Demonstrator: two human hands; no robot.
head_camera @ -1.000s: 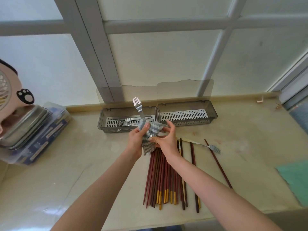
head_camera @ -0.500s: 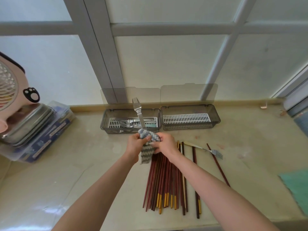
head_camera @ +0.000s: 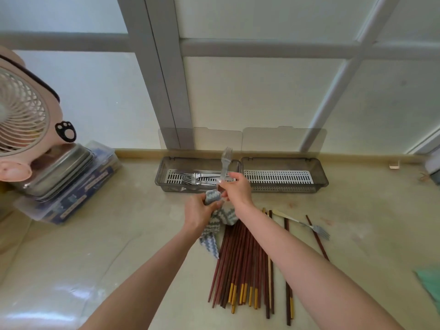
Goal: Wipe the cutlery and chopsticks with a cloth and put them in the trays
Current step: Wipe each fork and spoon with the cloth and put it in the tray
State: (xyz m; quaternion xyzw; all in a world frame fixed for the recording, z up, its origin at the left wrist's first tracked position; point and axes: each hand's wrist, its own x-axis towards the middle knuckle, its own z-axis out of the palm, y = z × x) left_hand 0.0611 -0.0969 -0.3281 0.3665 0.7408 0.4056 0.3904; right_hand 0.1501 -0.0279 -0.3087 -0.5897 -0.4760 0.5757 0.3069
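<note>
We see our two forearms bare to the frame edge, left hand (head_camera: pixel 199 211) and right hand (head_camera: pixel 238 189) ungloved and ringless.

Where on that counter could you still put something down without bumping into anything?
Bare counter lies between the stacked containers and the chopsticks, and right of the loose fork up to the green cloth. The right tray holds nothing. It is crowded around the hands and left tray.

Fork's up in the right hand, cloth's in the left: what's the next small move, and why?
Probably lower the fork into the left tray. The right hand holds it upright, nearly clear of the cloth bunched in the left hand, so the wipe looks finished. That tray already holds cutlery; the right tray is bare. Another fork and the chopsticks wait on the counter.
</note>
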